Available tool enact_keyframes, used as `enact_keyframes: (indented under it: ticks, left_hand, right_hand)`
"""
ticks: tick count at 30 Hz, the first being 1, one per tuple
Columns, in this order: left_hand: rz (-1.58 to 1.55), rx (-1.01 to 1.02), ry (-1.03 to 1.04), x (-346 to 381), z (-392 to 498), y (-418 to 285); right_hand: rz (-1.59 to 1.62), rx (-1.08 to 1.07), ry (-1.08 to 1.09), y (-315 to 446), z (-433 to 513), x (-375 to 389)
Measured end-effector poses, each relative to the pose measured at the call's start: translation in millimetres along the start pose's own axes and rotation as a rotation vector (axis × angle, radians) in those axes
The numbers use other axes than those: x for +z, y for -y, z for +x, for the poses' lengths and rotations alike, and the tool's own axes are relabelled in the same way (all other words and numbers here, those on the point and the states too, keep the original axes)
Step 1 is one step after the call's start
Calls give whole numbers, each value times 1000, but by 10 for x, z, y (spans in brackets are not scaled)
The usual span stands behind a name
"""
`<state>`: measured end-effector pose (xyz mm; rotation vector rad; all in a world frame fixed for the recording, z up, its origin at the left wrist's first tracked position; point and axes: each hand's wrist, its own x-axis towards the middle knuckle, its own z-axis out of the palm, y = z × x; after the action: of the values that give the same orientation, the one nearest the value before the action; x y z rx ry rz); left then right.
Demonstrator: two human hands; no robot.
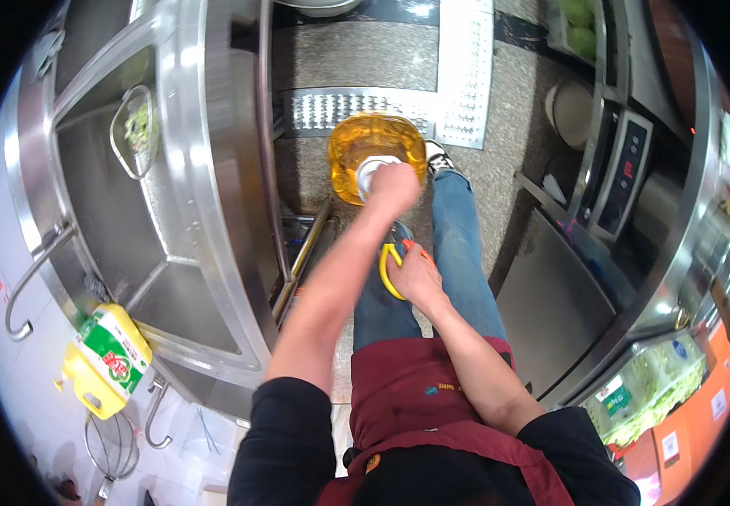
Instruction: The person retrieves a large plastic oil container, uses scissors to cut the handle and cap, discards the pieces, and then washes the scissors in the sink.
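A large clear plastic jug of golden oil (345, 142) is in front of my legs, seen from above. My left hand (395, 185) is closed at its top, over the white cap or handle part (370, 169), and hides much of it. Whether the jug rests on the floor or hangs just above it, I cannot tell. Closer to my body, my right hand (417, 277) grips scissors with yellow and orange handles (388, 279). Their blades point away from me towards the jug, and are mostly hard to make out.
On the left stands a stainless steel sink (175, 297) with a strainer (134, 133) holding green scraps. A yellow detergent jug (107, 360) sits at its corner. Metal drain grates (463, 82) cross the floor ahead. A steel counter unit with a red display (624, 171) lines the right.
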<state>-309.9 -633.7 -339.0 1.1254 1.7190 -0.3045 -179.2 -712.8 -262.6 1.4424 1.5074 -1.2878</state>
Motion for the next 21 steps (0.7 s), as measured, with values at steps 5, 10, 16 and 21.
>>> enact_keyframes:
  ticks: [5,10,16,21]
  left_hand:
    - [-227,-224,-178,253,-69,-227]
    - [-283,-219,-237,250,-24,-159]
    - [-310,-281,-154,150,77,-164]
    - [-291,-281,-102,105,93,-168]
  right_hand:
    - [-25,-67,34,61,-20,26]
    - [-15,-18,63,-68,-96,-111]
    - [485,-330,90,-34,27,121]
    - [1026,-165,300,64,137,282]
